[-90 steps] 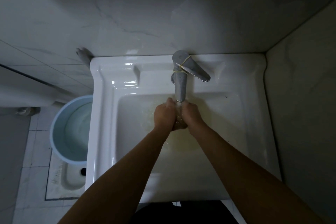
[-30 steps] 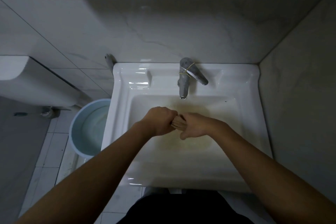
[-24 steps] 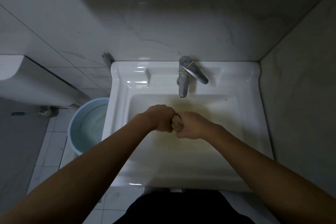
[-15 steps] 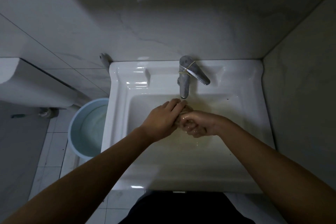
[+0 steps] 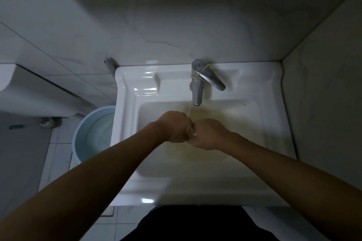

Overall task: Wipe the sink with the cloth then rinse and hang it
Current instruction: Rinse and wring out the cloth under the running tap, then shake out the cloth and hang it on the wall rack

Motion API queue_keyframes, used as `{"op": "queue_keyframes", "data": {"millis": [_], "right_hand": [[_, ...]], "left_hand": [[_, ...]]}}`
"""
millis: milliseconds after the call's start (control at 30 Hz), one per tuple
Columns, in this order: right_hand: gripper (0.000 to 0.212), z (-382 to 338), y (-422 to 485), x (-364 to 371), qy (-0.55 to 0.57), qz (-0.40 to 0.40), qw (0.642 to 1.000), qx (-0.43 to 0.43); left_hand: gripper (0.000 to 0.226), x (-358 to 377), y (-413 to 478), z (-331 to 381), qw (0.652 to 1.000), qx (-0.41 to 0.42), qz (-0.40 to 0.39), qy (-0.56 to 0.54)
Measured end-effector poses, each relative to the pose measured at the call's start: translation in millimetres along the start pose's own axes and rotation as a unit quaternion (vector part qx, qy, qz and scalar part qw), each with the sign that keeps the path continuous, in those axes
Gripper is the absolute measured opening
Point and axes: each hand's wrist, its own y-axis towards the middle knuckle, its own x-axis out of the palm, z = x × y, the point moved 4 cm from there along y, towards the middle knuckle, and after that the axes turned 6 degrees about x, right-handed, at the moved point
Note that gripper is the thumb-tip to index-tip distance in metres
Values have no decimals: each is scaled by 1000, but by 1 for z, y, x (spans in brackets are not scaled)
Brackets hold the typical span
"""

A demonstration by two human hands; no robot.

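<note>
Two fists meet over the sink (image 5: 125,119), left hand (image 5: 174,126) and right hand (image 5: 209,134) each clenched on the nearly hidden cloth (image 5: 191,130), seemingly wringing it dry below the tap (image 5: 197,92).

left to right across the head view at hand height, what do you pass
light blue round plastic bucket → left rim of the white ceramic sink → left hand → brownish cloth squeezed between both fists → right hand → grey marbled side wall
</note>
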Motion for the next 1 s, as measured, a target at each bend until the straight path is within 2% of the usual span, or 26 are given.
{"op": "queue_keyframes", "data": {"millis": [100,200,267,333,400,500,533,567,633,767,833,900,967,1000], "right_hand": [[37,1,0,-2,-55,63,996,-44],[28,10,2,-2,-70,92,993,-24],[24,22,3,-2,-33,89,995,15],[29,33,1,1,53,72,995,46],[37,38,-4,9,175,40,981,74],[40,29,-13,22,340,25,935,97],[37,22,-16,26,388,26,917,93],[32,16,-20,30,431,28,897,91],[29,3,-30,37,471,45,873,113],[37,-13,-51,46,427,93,883,171],[37,-15,-55,45,437,103,875,181],[33,-13,-61,43,459,129,859,185],[28,-11,-70,43,469,160,850,178],[27,-12,-75,44,465,172,851,175]], "left_hand": [[26,8,3,-1,994,-35,-33,-97],[21,13,5,-5,985,-57,-6,-164],[21,16,2,-11,967,-92,34,-235],[27,23,-5,-17,935,-121,89,-320],[31,32,-13,-19,871,-147,144,-446],[33,46,-26,-8,699,-209,172,-662],[32,50,-30,-3,654,-224,178,-700],[31,55,-34,1,621,-234,188,-724],[30,64,-43,7,581,-253,212,-744],[30,78,-54,18,510,-263,243,-782],[28,81,-57,24,483,-250,251,-801],[28,83,-59,29,473,-228,250,-813],[27,83,-64,31,496,-213,253,-803],[25,83,-67,30,521,-212,258,-786]]}}
